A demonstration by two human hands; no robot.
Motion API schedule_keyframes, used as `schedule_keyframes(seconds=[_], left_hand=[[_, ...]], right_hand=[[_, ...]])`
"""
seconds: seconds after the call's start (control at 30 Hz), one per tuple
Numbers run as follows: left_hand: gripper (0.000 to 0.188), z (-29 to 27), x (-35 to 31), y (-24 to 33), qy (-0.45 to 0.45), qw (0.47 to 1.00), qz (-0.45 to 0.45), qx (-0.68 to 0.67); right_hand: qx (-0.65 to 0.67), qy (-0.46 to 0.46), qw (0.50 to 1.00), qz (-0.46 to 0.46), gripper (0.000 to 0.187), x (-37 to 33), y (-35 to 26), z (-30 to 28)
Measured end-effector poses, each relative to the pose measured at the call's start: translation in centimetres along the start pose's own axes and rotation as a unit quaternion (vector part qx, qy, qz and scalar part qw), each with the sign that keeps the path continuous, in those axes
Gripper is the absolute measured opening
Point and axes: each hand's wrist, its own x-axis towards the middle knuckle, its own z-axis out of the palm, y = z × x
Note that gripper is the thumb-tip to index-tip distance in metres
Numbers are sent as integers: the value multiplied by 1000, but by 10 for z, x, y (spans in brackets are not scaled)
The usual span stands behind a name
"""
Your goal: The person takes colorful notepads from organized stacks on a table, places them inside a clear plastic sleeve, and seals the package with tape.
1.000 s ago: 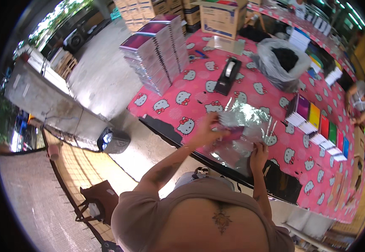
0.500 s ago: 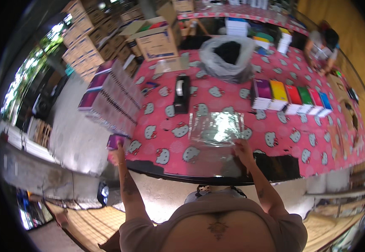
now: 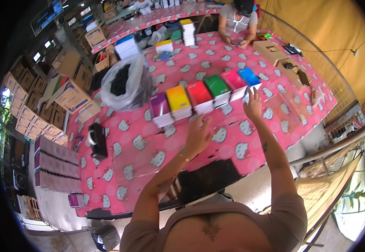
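Observation:
A row of small notebook stacks runs across the table in front of me: purple [image 3: 160, 107], yellow [image 3: 178, 100], red [image 3: 200, 94], green [image 3: 217, 87], pink [image 3: 234, 82] and blue [image 3: 249, 77]. My right hand [image 3: 253, 106] is open, fingers stretched toward the near end of the blue stack; whether they touch it I cannot tell. Just in front of the red stack hovers my left hand [image 3: 198, 136], open and holding nothing, its fingers slightly bent. Clear plastic [image 3: 138, 157] lies faintly visible left of my left forearm. A purple notebook [image 3: 75, 200] rests at the table's left edge.
Left of centre stand a black tape dispenser [image 3: 98, 143] and a plastic bag [image 3: 127, 86] with dark contents. Tall notebook stacks [image 3: 56, 164] line the left side, with cardboard boxes [image 3: 71, 92] beyond. A co-worker [image 3: 239, 19] sits across the table, near open cartons [image 3: 270, 52].
My view has swung right. My left hand has let go of the purple notebook and come across to the notebook row. My right hand has left the clear plastic and reached toward the blue stack.

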Motion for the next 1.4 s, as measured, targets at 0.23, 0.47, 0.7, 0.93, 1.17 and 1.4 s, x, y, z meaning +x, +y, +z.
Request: schedule_keyframes(seconds=[0.23,0.47,0.7,0.93,1.17,1.4], left_hand=[[57,131,207,45,61,996,24,64],[29,84,216,70,136,979,135,72],[26,21,97,111,-125,981,-129,74],[34,76,66,37,-24,964,-254,70],[45,-32,47,-68,-24,957,-156,244],[40,-60,51,63,143,983,-71,85]], right_hand=[[-47,33,987,-148,40,85,115,-10],[183,58,974,-118,21,-54,95,-74],[325,-268,906,-52,25,-128,31,-33],[184,25,948,-258,38,31,-37,24],[405,-72,901,-135,31,11,-14,-6],[389,-283,826,-294,36,-78,35,20]])
